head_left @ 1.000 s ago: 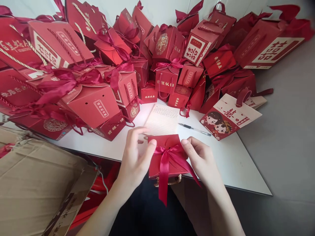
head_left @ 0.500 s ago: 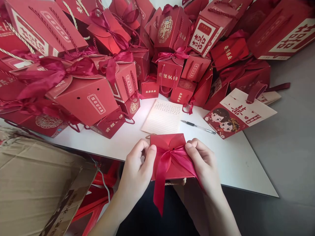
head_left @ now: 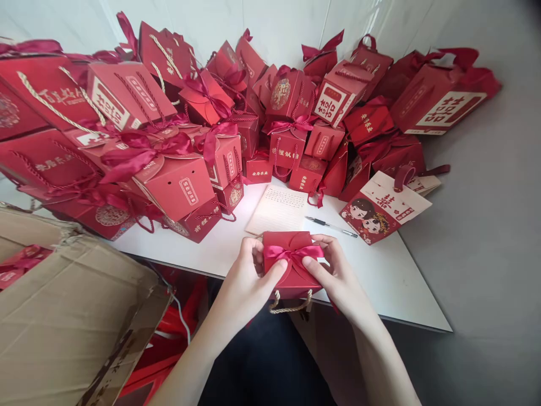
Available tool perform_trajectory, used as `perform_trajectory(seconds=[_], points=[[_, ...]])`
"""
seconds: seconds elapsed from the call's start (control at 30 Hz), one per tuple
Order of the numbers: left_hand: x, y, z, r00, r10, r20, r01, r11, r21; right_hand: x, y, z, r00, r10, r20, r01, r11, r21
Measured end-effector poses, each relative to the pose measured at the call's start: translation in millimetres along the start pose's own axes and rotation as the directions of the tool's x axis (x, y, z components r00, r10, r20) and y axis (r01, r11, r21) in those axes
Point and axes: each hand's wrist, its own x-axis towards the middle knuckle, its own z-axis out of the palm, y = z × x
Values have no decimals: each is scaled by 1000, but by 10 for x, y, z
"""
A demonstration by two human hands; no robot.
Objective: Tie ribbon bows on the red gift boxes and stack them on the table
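A small red gift box [head_left: 291, 279] with a rope handle sits at the near edge of the white table [head_left: 393, 276]. A red ribbon [head_left: 291, 254] is tied in a bow across its top. My left hand [head_left: 249, 279] grips the box's left side, thumb pressed near the bow. My right hand [head_left: 336, 273] holds the right side, fingers pinching the ribbon's right loop.
A large heap of red gift boxes [head_left: 177, 180] with ribbons and rope handles fills the far table. A lined notepad [head_left: 279, 208], a pen [head_left: 332, 226] and a flat cartoon-couple box [head_left: 382, 207] lie behind the hands. An open cardboard carton [head_left: 71, 316] stands at lower left.
The long ribbon tails that hung down over the box front have been drawn up into a compact bow. Both hands moved closer in on the box top.
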Motion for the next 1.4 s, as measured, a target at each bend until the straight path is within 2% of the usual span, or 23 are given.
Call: perform_trajectory(seconds=[0.13, 0.3, 0.4, 0.5, 0.57, 0.63, 0.7, 0.77, 0.9, 1.0, 1.07, 1.13, 1.2, 1.3, 1.37, 1.4], points=[[5, -91, -20, 995, 18, 102, 0, 985, -175, -11, 8, 67, 1000, 13, -23, -13, 999, 29], [-28, -111, -113, 992, 59, 108, -26, 960, -280, 4, 13, 42, 1000, 4, -17, -5, 998, -69], [-81, -91, -172, 991, 49, 126, -17, 971, -240, 2, 14, -70, 988, -60, 144, 78, 990, -119], [-107, -119, -240, 987, 39, 158, -12, 986, -168, 10, 13, -196, 923, -107, 370, 164, 978, -126], [-99, -163, -303, 973, 45, 228, -11, 989, -148, 20, 15, -247, 903, -100, 417, 189, 966, -177], [-82, -198, -376, 962, 55, 268, -21, 992, -127, 21, 20, -254, 918, -113, 381, 221, 942, -252], [-74, -195, -438, 978, 77, 193, -62, 994, -86, 4, 24, -212, 928, -179, 327, 280, 914, -293], [-90, -140, -467, 990, 130, 53, -128, 991, -36, -31, 15, -131, 918, -275, 284, 360, 880, -310], [-159, 40, -415, 949, 297, -104, -285, 951, 119, -120, -64, 72, 870, -453, 195, 493, 776, -393], [-204, 138, -352, 860, 448, -246, -391, 887, 246, -182, -154, 193, 822, -548, 154, 555, 711, -432], [-246, 178, -324, 765, 555, -327, -467, 828, 311, -219, -206, 253, 792, -593, 142, 588, 682, -435], [-316, 208, -299, 646, 670, -365, -549, 741, 387, -253, -246, 309, 768, -629, 119, 610, 662, -436], [-411, 231, -271, 506, 792, -343, -628, 610, 482, -288, -272, 372, 744, -664, 81, 625, 648, -435], [-568, 262, -229, 294, 930, -221, -698, 367, 615, -345, -293, 478, 702, -712, 8, 654, 641, -403], [-656, 289, -214, 187, 974, -128, -702, 224, 676, -393, -302, 543, 690, -723, -31, 667, 652, -360], [-693, 308, -210, 150, 984, -97, -696, 175, 696, -419, -308, 570, 692, -720, -49, 667, 664, -337]])
